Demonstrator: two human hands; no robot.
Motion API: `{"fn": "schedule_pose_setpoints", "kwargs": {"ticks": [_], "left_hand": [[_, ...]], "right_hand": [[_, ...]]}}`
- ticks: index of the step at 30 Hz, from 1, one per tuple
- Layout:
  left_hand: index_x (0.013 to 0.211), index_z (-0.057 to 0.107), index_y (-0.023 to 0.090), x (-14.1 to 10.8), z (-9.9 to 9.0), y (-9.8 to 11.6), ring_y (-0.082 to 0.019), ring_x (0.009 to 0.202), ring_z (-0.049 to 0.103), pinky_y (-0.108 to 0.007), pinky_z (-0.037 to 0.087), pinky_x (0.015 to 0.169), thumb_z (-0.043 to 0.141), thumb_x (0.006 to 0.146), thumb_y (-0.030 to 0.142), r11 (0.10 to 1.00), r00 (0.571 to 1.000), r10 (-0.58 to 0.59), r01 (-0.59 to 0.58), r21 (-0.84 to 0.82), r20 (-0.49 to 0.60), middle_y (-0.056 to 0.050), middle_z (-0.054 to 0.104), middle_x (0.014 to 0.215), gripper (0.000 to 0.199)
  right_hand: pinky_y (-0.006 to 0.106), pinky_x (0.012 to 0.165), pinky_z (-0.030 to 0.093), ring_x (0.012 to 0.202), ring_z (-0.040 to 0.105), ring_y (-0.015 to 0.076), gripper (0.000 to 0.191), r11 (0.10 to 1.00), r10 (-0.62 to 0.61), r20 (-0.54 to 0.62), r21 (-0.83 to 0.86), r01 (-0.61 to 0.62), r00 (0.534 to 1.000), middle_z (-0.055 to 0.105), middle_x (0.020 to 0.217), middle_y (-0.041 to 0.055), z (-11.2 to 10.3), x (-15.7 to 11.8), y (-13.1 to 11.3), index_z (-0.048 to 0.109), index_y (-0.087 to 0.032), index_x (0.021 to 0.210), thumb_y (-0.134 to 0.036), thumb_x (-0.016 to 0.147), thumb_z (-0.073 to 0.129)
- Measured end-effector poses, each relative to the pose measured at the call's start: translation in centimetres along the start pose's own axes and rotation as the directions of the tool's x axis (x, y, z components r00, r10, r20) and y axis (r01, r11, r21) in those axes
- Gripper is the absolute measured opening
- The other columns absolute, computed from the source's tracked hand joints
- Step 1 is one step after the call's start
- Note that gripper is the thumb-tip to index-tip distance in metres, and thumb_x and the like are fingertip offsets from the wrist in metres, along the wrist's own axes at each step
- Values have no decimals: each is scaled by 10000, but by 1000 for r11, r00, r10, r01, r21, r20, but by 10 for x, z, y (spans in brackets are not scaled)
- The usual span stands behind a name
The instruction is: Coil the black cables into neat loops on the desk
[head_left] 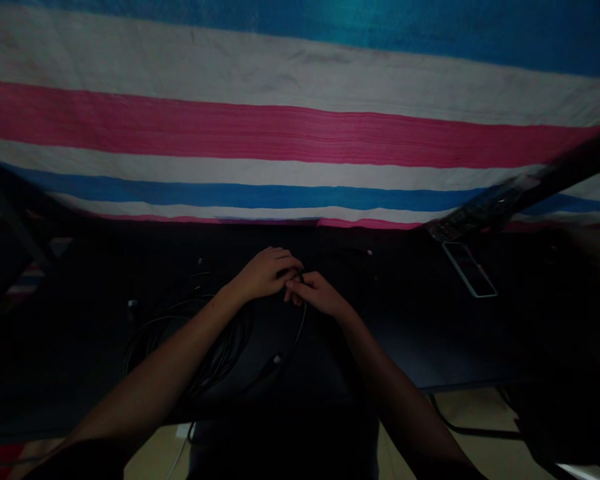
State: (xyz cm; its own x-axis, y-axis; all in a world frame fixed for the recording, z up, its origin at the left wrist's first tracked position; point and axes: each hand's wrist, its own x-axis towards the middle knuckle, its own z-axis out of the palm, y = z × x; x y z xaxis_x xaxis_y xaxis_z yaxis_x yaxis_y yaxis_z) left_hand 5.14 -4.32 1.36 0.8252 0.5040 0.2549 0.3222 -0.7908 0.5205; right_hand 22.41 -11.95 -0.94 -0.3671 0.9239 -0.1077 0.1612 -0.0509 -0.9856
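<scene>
My left hand (273,271) and my right hand (314,292) meet over the middle of a dark table (405,347). Both are closed around a thin black cable (301,328), which hangs down from between them towards my body. A plug with a light metal tip (277,359) lies on the table below the hands. Under and beside my left forearm rests a loose coil of black cable (233,347). The fingertips overlap, and the dim light hides exactly how the cable runs between them.
A phone (470,269) with a pale edge lies to the right. Another connector (133,305) sits at the left, and a small light tip (369,253) shows behind my right hand. A striped sheet (300,133) hangs behind the table. A white cord (180,457) runs below the front edge.
</scene>
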Motion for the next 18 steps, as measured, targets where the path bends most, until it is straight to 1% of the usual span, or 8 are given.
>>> {"fn": "schedule_pose_setpoints", "kwargs": {"ticks": [4, 7, 12, 15, 18], "left_hand": [[1077, 685, 206, -2, 0, -3, -203, 932, 637, -356, 462, 819, 549, 876, 155, 999, 1000, -3, 2, -49, -23, -42, 696, 958, 248], [1097, 681, 198, -3, -1, -4, -207, 940, 643, -364, 479, 827, 543, 865, 148, 997, 999, 2, -5, -76, -38, -53, 698, 972, 274], [1206, 643, 195, -3, -1, -3, -236, 1000, 650, -406, 506, 875, 572, 838, 149, 994, 999, -29, 24, -108, -44, -82, 704, 1046, 378], [1160, 667, 211, -3, -1, -3, -228, 998, 656, -399, 513, 882, 548, 862, 146, 993, 999, -34, 30, -115, -34, -78, 705, 1048, 327], [1150, 672, 205, -3, 0, -5, -219, 976, 660, -376, 522, 860, 557, 871, 155, 992, 999, -47, 44, -121, -26, -77, 702, 1036, 306]], "right_hand": [[237, 576, 434, 563, 555, 115, 460, 999, -15, -54, 47, 18, 998, 600, 594, 11, 2, 1, 3, 695, -136, 702, -545, 886, 591], [241, 583, 452, 573, 567, 121, 486, 998, -27, -98, 53, 33, 995, 618, 603, 20, 3, 2, 4, 686, -140, 689, -575, 883, 587], [249, 588, 460, 584, 574, 127, 483, 996, -45, -167, 66, 57, 985, 654, 646, 31, 3, 3, 6, 698, -145, 712, -587, 874, 593], [255, 594, 459, 596, 574, 132, 474, 997, -59, -196, 37, 68, 979, 666, 666, 38, 2, 4, 7, 702, -145, 725, -587, 866, 603], [259, 610, 462, 621, 582, 137, 461, 997, -66, -187, 17, 70, 980, 670, 689, 45, 1, 4, 9, 705, -140, 747, -569, 876, 597]]}}
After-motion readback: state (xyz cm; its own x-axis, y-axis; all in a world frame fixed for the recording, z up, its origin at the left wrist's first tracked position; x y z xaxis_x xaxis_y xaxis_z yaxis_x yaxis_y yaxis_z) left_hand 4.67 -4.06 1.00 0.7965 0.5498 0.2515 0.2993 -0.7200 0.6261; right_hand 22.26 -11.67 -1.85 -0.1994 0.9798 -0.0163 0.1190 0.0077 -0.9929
